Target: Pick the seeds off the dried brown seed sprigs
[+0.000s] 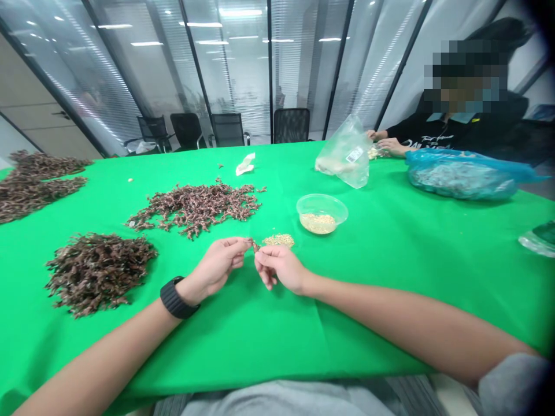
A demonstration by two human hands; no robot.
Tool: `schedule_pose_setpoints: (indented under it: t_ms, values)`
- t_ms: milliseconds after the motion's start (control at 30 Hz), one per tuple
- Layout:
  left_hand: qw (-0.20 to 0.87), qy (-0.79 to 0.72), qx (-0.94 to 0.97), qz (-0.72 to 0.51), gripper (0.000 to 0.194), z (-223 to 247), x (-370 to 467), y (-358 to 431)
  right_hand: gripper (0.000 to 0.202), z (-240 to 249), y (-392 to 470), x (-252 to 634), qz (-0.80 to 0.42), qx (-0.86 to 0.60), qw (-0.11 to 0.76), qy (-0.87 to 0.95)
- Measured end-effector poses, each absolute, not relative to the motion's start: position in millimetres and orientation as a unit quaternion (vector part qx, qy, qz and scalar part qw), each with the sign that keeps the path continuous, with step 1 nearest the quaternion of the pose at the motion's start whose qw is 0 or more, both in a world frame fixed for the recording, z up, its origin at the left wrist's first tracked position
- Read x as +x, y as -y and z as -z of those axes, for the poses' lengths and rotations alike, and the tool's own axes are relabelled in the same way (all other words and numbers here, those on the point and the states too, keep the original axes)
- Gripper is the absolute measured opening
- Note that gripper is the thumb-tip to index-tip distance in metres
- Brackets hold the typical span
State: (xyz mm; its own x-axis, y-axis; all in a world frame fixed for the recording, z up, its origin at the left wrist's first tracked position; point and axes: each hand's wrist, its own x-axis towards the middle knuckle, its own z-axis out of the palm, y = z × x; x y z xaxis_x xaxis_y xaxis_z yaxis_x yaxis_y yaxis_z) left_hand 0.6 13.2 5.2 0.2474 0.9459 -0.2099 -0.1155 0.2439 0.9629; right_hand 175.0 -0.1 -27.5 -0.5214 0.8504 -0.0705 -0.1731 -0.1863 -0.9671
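Note:
A small reddish-brown knotted piece (255, 247) is held between my two hands over the green cloth. My left hand (221, 263), with a black band on its wrist, pinches one end of it. The fingers of my right hand (281, 266) are closed on the other end. Just beyond my right hand lies a small heap of golden beads (280, 240). A clear round bowl (322, 214) with more beads stands behind and to the right. Similar brown pieces form a loose pile (202, 207) beyond my left hand, and a darker pile (97, 271) sits to its left.
More brown pieces (39, 179) lie at the far left of the green table (368, 346). A clear plastic bag (344, 153), a blue bag (463, 176) and a crumpled white wrapper (245, 164) rest farther back. Another person (468, 127) works at the back right.

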Motion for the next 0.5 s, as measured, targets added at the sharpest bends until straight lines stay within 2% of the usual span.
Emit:
schedule_pose_setpoints:
  t_ms: [333,500]
  values:
    - [0.607,-0.475,0.482,-0.417,0.03,-7.4,0.8,-13.1,0.037,25.1,-0.6,177.5,-0.714,-0.316,0.353,0.515]
    - [0.511,-0.478,0.558,-0.445,0.032,-1.3,2.5,-13.1,0.036,25.6,-2.6,178.9,-0.738,-0.304,0.349,0.49]
